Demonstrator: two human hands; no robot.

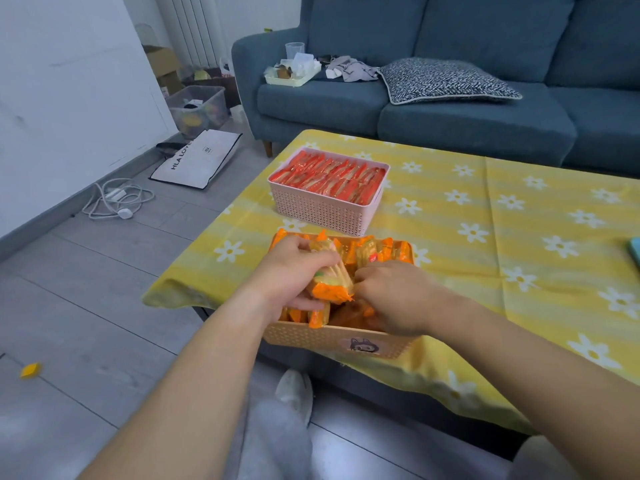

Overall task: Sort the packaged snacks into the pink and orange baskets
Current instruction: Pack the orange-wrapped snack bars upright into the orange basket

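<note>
The orange basket [332, 339] stands at the table's near edge, full of orange-and-yellow cracker packs [372, 256]. My left hand [294, 271] grips a bundle of these packs [334, 284] over the basket's left side. My right hand [394, 297] reaches into the basket's right side, fingers curled among the packs and touching the bundle's end. Behind it, the pink basket [322, 209] holds tidy rows of red snack packs [332, 176].
The table wears a yellow daisy-print cloth [485, 220]. A blue sofa [450, 109] with a patterned cushion [446, 79] and a white tray [291, 72] stands behind. A cable [117, 199], a white bag [201, 157] and a clear bin [199, 107] lie on the floor at left.
</note>
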